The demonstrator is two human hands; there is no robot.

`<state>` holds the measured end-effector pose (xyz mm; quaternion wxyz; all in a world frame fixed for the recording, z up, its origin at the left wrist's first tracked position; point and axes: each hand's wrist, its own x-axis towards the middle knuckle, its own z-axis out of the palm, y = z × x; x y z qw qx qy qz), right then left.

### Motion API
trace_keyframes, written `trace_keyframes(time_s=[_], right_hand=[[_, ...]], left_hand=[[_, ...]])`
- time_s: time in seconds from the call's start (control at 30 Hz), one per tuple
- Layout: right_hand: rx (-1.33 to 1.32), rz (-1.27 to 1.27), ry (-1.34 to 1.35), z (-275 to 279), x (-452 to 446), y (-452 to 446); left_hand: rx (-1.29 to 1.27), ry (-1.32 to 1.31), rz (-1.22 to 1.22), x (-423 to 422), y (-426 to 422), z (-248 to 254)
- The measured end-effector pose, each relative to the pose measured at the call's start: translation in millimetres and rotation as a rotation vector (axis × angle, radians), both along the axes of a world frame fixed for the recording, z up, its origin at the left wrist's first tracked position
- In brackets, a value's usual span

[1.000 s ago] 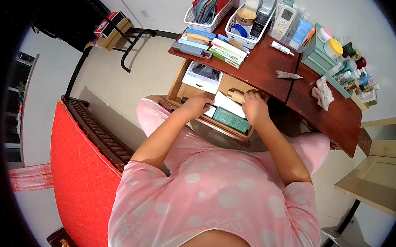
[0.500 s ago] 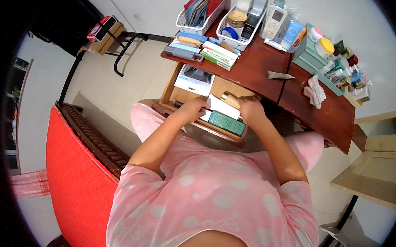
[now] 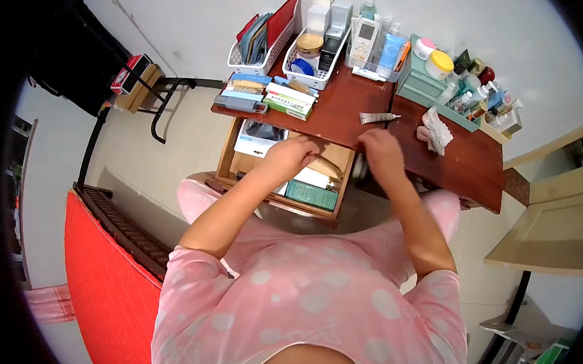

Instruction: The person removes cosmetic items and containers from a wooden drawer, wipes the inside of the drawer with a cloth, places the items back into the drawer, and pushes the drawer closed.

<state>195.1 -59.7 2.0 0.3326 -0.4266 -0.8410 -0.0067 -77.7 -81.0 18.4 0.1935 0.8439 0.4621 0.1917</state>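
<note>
My left hand [image 3: 291, 158] is over the pulled-out wooden drawer [image 3: 227, 158], its fingers bent together; whatever they may hold is hidden. Just beside its fingertips lies a tan bottle [image 3: 326, 166] with a gold cap. A green box [image 3: 311, 195] sits at the drawer's front, and a white package with a dark item [image 3: 259, 136] at its back left. My right hand [image 3: 382, 155] is at the front edge of the desk [image 3: 347, 106], right of the drawer. Its fingers are bent downward and partly hidden, slightly blurred.
On the desk stand white baskets [image 3: 249, 68], a clear holder with a remote control [image 3: 364, 39], and a green organizer [image 3: 421, 83] with several bottles. A small tube [image 3: 379, 118] and a crumpled white cloth [image 3: 436, 132] lie nearer. A red-covered bed [image 3: 108, 284] is at left.
My right hand has left the gold-capped bottle and risen to the desk edge. The bottle now lies turned in the drawer, its cap toward the front. The view has shifted, moving the desk leftward.
</note>
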Motion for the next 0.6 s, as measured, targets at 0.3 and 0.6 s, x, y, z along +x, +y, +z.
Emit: trace_keyframes(time_s=[0.3,0.6], right_hand=[[0.036,-0.248,-0.084,-32,42,51],[-0.073,-0.218,-0.024,-27,45,50]], left_hand=[[0.424,-0.058,-0.042,100,116,19],[0.533,0.130,0.101,149,212,-32]])
